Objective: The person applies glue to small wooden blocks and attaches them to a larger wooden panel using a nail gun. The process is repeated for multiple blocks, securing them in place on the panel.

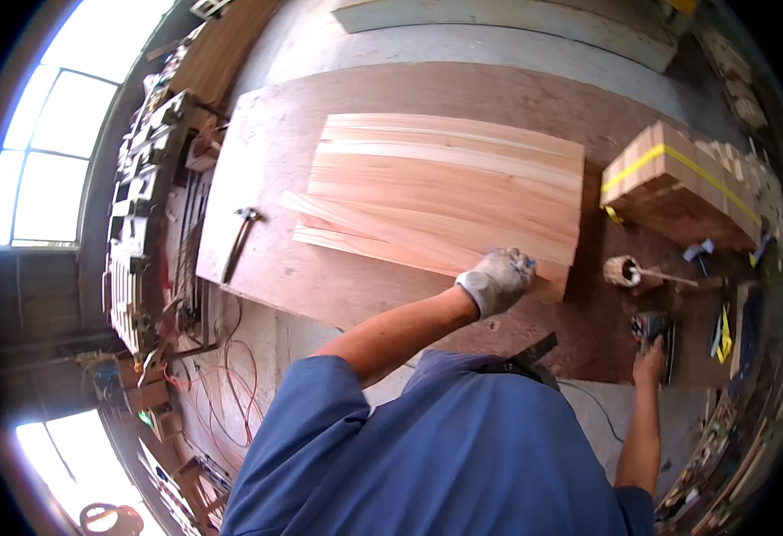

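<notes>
My left hand point(501, 280), in a whitish work glove, is over the near right part of a stack of pale reddish wooden boards point(445, 188). Its fingers are curled, with a bit of blue at their tips; what they hold, if anything, I cannot make out. A loose wooden slat point(365, 230) lies aslant on the stack, its right end running under or beside that hand. Bare, my right hand point(649, 360) grips a dark hand-held power tool point(650, 327) at the table's near right; its exact kind is unclear.
A claw hammer point(241, 241) lies on the wooden table point(266, 134) at left. To the right stand a yellow-strapped bundle of wood blocks point(677, 183), a round container point(622, 271) with a stick across it, and a blue-headed clamp-like tool point(699, 252). Red hoses point(244, 393) trail over the floor.
</notes>
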`<control>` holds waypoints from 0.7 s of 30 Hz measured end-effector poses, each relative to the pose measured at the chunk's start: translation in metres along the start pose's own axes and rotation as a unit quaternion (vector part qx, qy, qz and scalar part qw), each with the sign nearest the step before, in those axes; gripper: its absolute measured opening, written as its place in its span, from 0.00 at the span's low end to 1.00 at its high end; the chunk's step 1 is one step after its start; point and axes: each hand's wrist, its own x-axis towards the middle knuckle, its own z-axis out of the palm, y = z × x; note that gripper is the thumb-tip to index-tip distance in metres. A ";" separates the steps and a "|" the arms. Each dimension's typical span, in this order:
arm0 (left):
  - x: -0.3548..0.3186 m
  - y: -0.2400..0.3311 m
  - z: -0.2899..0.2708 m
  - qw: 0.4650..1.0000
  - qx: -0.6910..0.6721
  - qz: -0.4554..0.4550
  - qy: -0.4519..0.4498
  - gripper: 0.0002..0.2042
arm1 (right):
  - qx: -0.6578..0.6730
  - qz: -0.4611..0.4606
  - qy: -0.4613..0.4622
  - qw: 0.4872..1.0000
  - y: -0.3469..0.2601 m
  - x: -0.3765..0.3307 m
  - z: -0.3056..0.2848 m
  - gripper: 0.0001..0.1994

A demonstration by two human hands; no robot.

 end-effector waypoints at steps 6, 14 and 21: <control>-0.059 -0.071 0.005 0.995 -0.049 -0.083 0.013 0.38 | -0.017 -0.096 0.115 0.989 -0.061 -0.052 -0.035 0.30; -0.109 -0.148 -0.004 0.983 -0.024 -0.182 0.030 0.19 | 0.191 -0.226 0.036 0.955 -0.143 -0.099 -0.030 0.19; -0.115 -0.126 -0.155 0.889 -0.131 -0.273 0.344 0.15 | 0.266 -0.333 0.050 0.903 -0.254 -0.109 -0.084 0.14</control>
